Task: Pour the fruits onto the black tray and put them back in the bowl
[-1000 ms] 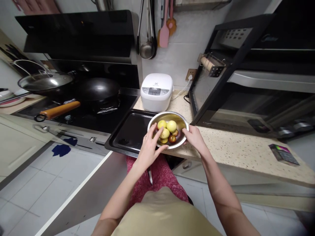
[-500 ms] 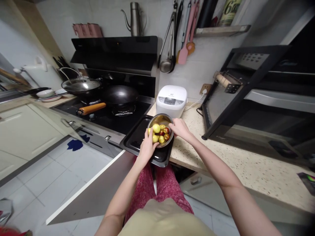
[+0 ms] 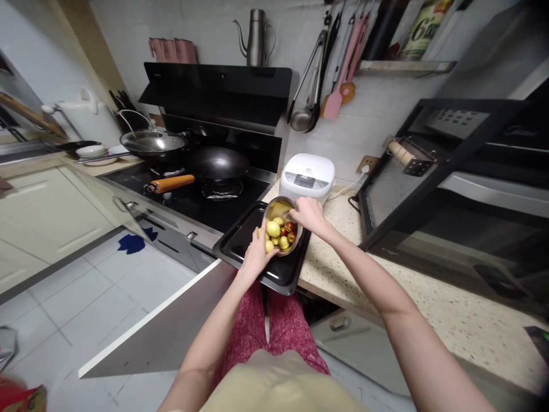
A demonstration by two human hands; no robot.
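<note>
A steel bowl (image 3: 277, 208) full of small yellow-green and red fruit (image 3: 278, 232) is tilted toward me over a black baking tray (image 3: 244, 240). My right hand (image 3: 307, 214) grips the bowl's far right rim. My left hand (image 3: 256, 254) holds the near left rim, fingers against the fruit. The tray lies on the speckled counter edge, partly over the hob.
A white rice cooker (image 3: 307, 175) stands just behind the bowl. Two black pans (image 3: 218, 163) sit on the hob at left. An open oven (image 3: 454, 189) fills the counter's right side. Utensils (image 3: 330, 68) hang on the wall above. A blue stain marks the floor tiles.
The bowl moved left from the counter to over the tray and tipped further toward me; both hands stayed on its rim. The view pulled back and up.
</note>
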